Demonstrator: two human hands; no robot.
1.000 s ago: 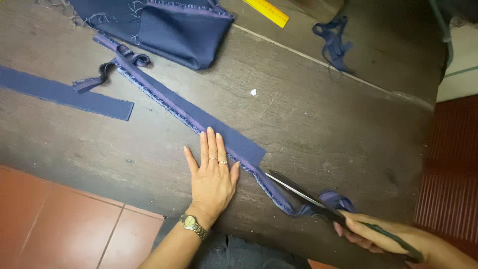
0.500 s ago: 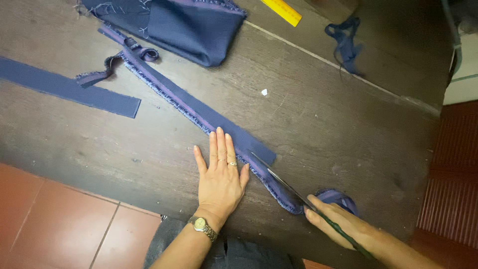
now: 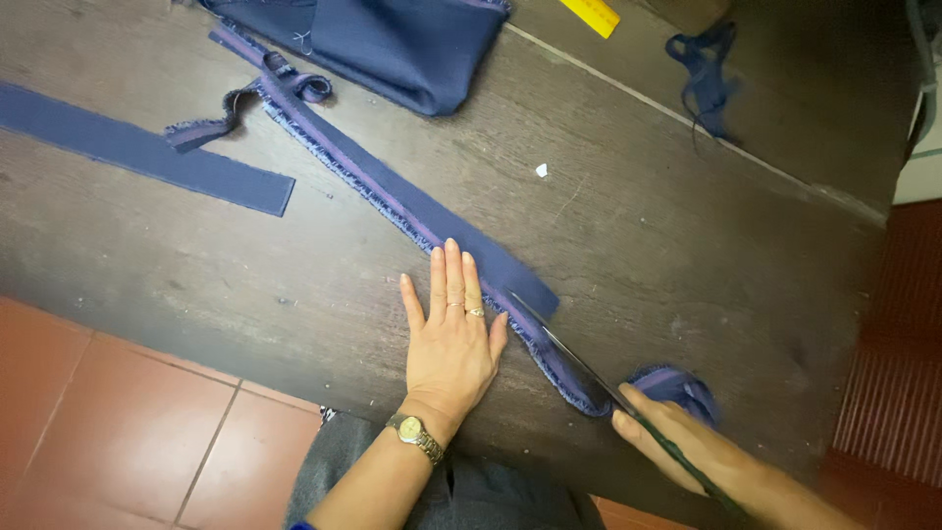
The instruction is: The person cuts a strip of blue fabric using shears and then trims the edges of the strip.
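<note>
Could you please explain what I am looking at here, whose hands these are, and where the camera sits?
The camera sits on a person's head and looks down at their own two hands over a dark wooden table. The left hand lies flat, pressing a long navy fabric strip onto the table. The right hand holds scissors, their blades at the strip's frayed edge. Also on the table: a second navy strip, a folded navy cloth, a yellow ruler and a small tangle of blue scraps.
</note>
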